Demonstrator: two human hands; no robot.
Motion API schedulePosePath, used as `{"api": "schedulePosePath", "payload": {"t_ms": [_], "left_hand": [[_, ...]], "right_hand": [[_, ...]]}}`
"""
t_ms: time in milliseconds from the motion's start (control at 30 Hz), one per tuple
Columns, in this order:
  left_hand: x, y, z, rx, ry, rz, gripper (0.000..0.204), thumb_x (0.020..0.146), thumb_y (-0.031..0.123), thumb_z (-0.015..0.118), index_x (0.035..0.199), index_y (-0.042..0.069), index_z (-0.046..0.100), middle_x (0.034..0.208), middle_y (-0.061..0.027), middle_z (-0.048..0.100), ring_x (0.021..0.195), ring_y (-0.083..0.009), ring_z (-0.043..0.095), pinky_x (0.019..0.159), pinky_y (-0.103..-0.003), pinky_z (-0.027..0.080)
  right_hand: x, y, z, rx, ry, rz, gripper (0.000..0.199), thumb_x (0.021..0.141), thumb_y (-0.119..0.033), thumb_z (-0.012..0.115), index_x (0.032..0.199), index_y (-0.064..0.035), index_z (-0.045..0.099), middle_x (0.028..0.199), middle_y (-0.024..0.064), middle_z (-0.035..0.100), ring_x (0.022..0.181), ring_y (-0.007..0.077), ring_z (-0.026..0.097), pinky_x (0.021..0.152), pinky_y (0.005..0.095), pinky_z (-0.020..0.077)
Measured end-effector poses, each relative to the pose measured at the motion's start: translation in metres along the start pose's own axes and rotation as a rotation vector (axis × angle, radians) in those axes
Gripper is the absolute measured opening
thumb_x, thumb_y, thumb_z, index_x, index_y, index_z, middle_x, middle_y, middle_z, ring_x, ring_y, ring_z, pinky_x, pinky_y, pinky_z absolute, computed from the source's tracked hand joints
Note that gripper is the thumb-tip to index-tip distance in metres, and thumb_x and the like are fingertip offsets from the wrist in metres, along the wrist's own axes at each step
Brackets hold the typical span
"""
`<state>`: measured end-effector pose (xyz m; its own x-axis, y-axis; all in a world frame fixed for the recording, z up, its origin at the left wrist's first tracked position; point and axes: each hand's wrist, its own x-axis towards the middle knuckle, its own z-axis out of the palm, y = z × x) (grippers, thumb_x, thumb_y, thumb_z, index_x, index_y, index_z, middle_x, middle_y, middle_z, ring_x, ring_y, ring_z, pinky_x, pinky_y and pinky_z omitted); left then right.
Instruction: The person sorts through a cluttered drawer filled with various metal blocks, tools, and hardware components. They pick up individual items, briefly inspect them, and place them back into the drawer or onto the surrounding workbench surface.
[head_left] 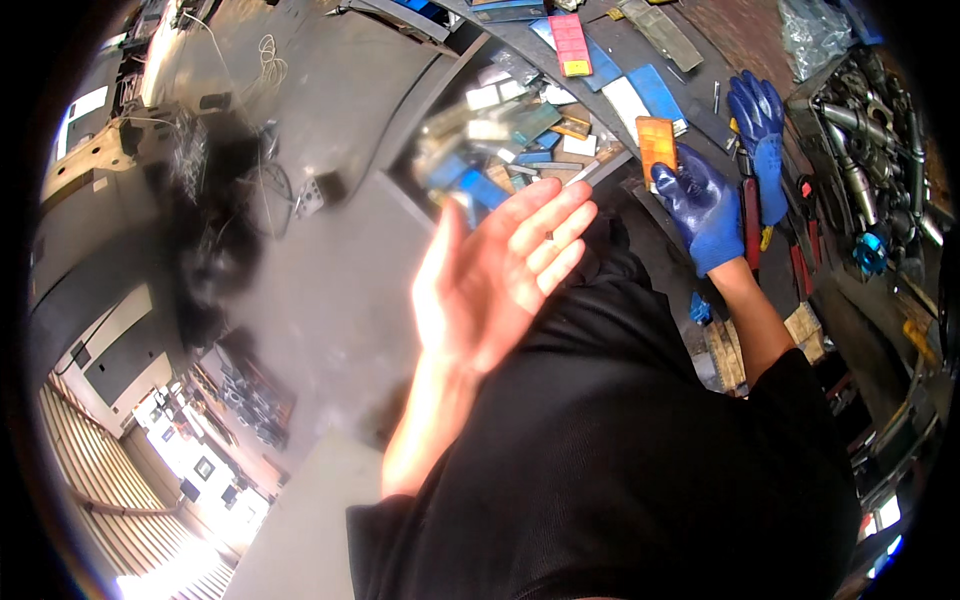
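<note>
Cluttered workshop bench: blue-gloved right hand grips flat orange plastic insert box; bare left hand open, empty. Sorting step; next probably needs placing it among the boxes.

Small flat rectangular orange plastic case, translucent, with a gridded face. Held upright, slightly tilted, its lower edge pinched between the thumb and fingertips of the blue-gloved right hand; most of it stands clear above them.

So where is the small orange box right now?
In the head view, upper right: the orange box is held in the gloved right hand, just left of a loose blue glove on the bench.
</note>
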<state>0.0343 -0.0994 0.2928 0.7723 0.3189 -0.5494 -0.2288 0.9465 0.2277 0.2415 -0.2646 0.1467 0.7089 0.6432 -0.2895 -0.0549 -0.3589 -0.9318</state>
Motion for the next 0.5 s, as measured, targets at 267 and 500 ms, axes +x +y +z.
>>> {"api": "schedulePosePath", "payload": {"t_ms": [267, 500], "left_hand": [[-0.007, 0.003, -0.003, 0.083, -0.020, 0.043, 0.074, 0.106, 0.053, 0.042, 0.147, -0.008, 0.040, 0.148, -0.0269, 0.048, 0.135, -0.0342, 0.050, 0.112, -0.042, 0.042], [-0.009, -0.007, -0.007, 0.866, 0.361, 0.229, 0.033, 0.100, 0.021, 0.067, 0.127, 0.002, 0.065, 0.086, 0.0038, 0.062, 0.073, -0.0051, 0.051, 0.067, -0.020, 0.040]], "right_hand": [[0.001, -0.010, 0.017, 0.085, -0.162, -0.086, 0.045, 0.098, -0.011, 0.069, 0.138, 0.0045, 0.056, 0.112, 0.0084, 0.071, 0.096, 0.0109, 0.066, 0.081, 0.0274, 0.0542], [-0.021, -0.085, 0.021, 0.272, -0.454, 0.118, 0.043, 0.099, -0.010, 0.066, 0.139, 0.0046, 0.055, 0.103, 0.0076, 0.072, 0.081, 0.0114, 0.068, 0.071, 0.0268, 0.0573]]}}
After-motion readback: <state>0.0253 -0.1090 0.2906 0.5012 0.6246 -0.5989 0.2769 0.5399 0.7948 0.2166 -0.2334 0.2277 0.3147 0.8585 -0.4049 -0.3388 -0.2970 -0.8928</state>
